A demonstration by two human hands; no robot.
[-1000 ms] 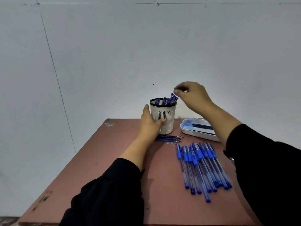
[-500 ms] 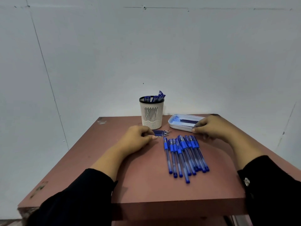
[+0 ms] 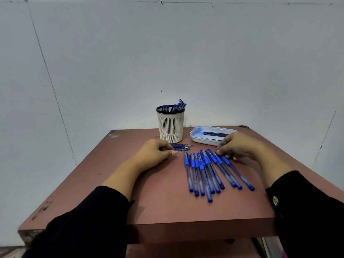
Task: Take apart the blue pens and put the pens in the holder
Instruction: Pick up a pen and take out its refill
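Observation:
A white slotted pen holder [image 3: 170, 127] with a black rim stands at the back of the reddish table [image 3: 167, 205], with several blue pen parts [image 3: 176, 107] sticking out of it. Several capped blue pens [image 3: 204, 172] lie fanned out in a row at the middle right. A few thin blue refills [image 3: 181, 146] lie in front of the holder. My left hand [image 3: 155, 155] rests on the table, loosely curled, its fingertips beside the refills. My right hand [image 3: 240, 146] is at the far ends of the rightmost pens, with fingers and thumb pinching the outermost pen [image 3: 240, 176].
A shallow white tray [image 3: 208, 139] holding more dark blue refills sits at the back right, just behind my right hand. A plain grey wall rises directly behind the table. The table's front edge [image 3: 186, 229] lies close to my black sleeves.
My left hand let go of the holder and came down beside the refills. My right hand dropped from above the holder to the rightmost pens. The camera view pulled back.

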